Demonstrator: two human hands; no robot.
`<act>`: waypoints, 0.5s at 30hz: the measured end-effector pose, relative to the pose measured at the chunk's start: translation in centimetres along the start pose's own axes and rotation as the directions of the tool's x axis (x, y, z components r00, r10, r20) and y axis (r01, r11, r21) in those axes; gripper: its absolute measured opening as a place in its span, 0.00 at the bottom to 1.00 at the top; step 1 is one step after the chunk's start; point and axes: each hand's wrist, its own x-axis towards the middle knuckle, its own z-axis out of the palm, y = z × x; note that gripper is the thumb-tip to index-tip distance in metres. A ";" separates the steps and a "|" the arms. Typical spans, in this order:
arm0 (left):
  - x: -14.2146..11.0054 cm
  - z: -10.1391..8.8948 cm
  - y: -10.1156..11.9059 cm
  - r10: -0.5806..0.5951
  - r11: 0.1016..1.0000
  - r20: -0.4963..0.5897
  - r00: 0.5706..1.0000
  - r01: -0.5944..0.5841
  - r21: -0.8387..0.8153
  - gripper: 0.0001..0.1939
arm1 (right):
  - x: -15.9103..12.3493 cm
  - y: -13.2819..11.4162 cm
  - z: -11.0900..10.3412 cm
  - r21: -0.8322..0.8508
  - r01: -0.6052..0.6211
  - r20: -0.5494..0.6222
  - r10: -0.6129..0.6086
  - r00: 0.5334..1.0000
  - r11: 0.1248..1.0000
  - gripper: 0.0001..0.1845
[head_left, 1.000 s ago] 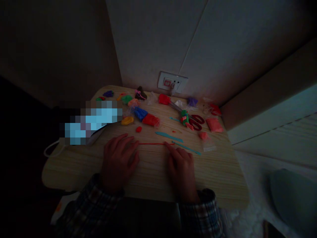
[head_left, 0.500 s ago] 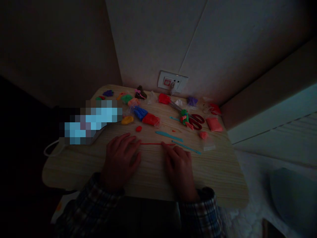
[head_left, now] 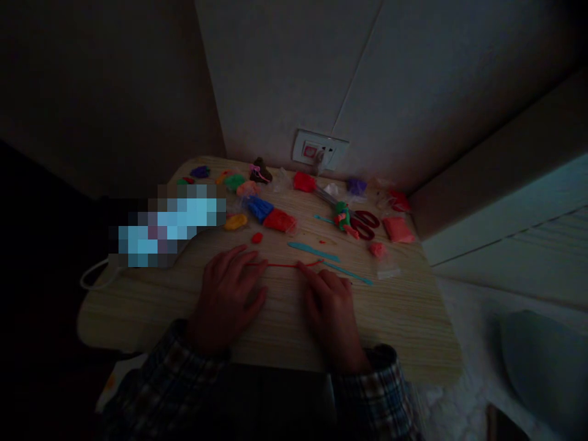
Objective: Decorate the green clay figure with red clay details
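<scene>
A thin red strand [head_left: 282, 265] lies across the wood-grain surface [head_left: 275, 337] in front of you, running between your two hands. Your left hand [head_left: 228, 299] is open, palm down, its fingers stretched over the strand's left end. Your right hand [head_left: 331, 304] sets its extended index fingertip on the strand, the other fingers curled under; whether they close on anything, you cannot tell from this angle. Past that fingertip, the strand's free end angles away from you toward the tip of a slim blue tool [head_left: 348, 272]; contact between the two is unclear.

Just beyond lies a blue knife-shaped tool [head_left: 314, 252], with a small red lump [head_left: 256, 237] to its left and a tiny red bit [head_left: 322, 242] behind it. Farther back, you face a yellow piece [head_left: 235, 222], a blue packet [head_left: 260, 209] touching a red packet [head_left: 280, 220], and a green figure [head_left: 342, 217] beside dark-red-handled scissors [head_left: 366, 219]. A pink packet [head_left: 398, 229] sits near the right edge. At your left, a pixelated device [head_left: 184, 220] glows; a wall socket [head_left: 320, 150] overlooks the scene.
</scene>
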 end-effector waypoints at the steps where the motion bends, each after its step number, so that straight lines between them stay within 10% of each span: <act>1: 0.0 0.0 0.0 0.006 1.000 0.002 1.000 -0.006 -0.003 0.17 | 0.0 -0.1 0.0 -0.004 0.009 0.003 -0.009 1.000 1.000 0.24; 15: 0.1 0.0 0.1 -0.020 0.999 -0.054 0.998 0.022 0.033 0.16 | 1.1 -1.5 0.4 -0.056 0.090 0.154 -0.081 0.985 0.994 0.25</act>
